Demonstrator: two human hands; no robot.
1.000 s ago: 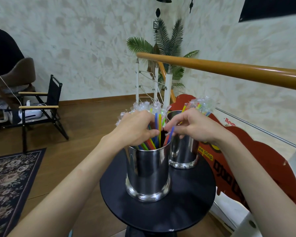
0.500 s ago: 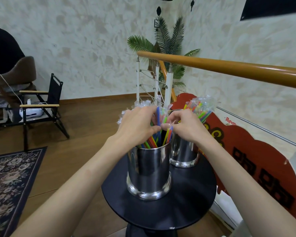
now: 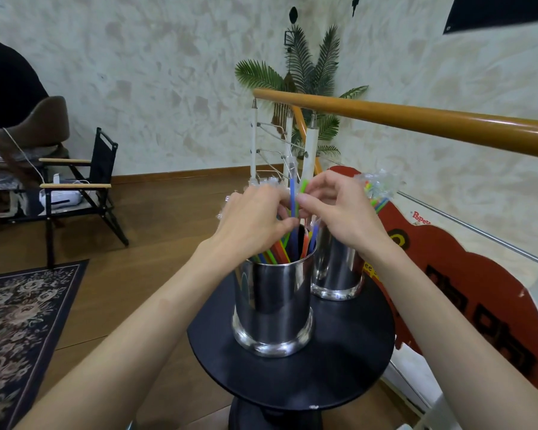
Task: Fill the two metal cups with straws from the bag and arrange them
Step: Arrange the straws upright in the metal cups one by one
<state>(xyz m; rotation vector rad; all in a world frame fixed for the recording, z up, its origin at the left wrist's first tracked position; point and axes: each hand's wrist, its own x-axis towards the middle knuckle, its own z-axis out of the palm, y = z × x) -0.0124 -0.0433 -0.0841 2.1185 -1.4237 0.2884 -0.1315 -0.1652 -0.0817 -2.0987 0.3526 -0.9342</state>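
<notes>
Two shiny metal cups stand on a round black table point(image 3: 348, 364). The near cup point(image 3: 272, 305) holds several coloured wrapped straws point(image 3: 281, 249). Behind it to the right, the far cup point(image 3: 336, 268) also holds wrapped straws point(image 3: 378, 189), whose tops show past my right wrist. My left hand point(image 3: 255, 218) grips straws above the near cup with curled fingers. My right hand point(image 3: 333, 209) pinches a blue straw point(image 3: 292, 193) and a green one that stick up between the two hands. No bag is visible.
A wooden handrail point(image 3: 416, 122) crosses above the table on the right, with white posts behind. A red sign board point(image 3: 479, 290) leans right of the table. A folding chair point(image 3: 84, 187) and a patterned rug point(image 3: 22, 321) are on the left. A person sits at far left.
Both hands have risen out of the near cup, drawing a blue and a green straw upward. The hands have come closer together above the cup.
</notes>
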